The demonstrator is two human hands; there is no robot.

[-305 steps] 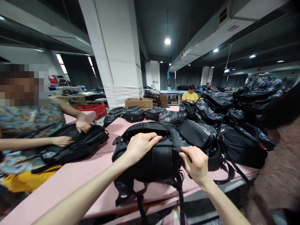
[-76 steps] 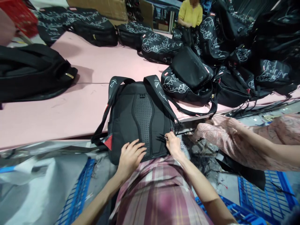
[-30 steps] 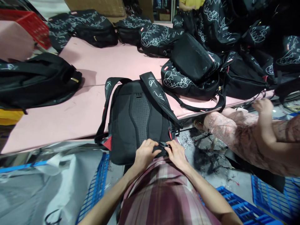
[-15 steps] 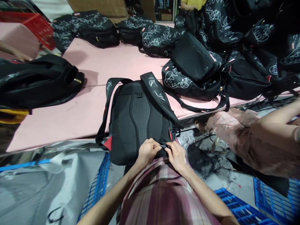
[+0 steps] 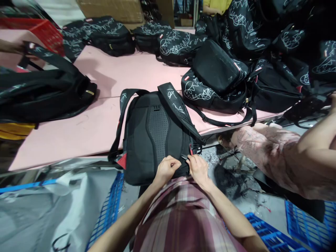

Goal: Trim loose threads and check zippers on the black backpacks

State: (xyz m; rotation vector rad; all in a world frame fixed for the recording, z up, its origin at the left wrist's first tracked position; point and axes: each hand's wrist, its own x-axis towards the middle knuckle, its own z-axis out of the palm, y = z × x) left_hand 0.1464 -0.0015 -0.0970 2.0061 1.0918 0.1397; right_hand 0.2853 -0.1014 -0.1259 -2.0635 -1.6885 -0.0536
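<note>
A black backpack (image 5: 136,140) lies back panel up at the table's front edge, its lower end against my lap. Its shoulder straps (image 5: 172,99) carry white scribbles, and red tabs (image 5: 122,161) show at its lower sides. My left hand (image 5: 166,169) is closed in a pinch over the bag's lower edge; anything between the fingertips is too small to make out. Just to its right, my right hand (image 5: 197,168) is closed on small thread snips (image 5: 184,157), their metal tips pointing up and left over the bag. The two hands are slightly apart.
More black backpacks (image 5: 110,36) with white scribbles line the pink table (image 5: 102,140), piled high at right (image 5: 220,66). Another person's hand (image 5: 12,46) lifts a strap at left. A seated person's arm (image 5: 317,140) is at right. Blue crates (image 5: 273,231) stand on the floor.
My hands have parted a little; the snips have left my left fingertips and now tilt upward. At left, the other person has raised a strap of the black bag.
</note>
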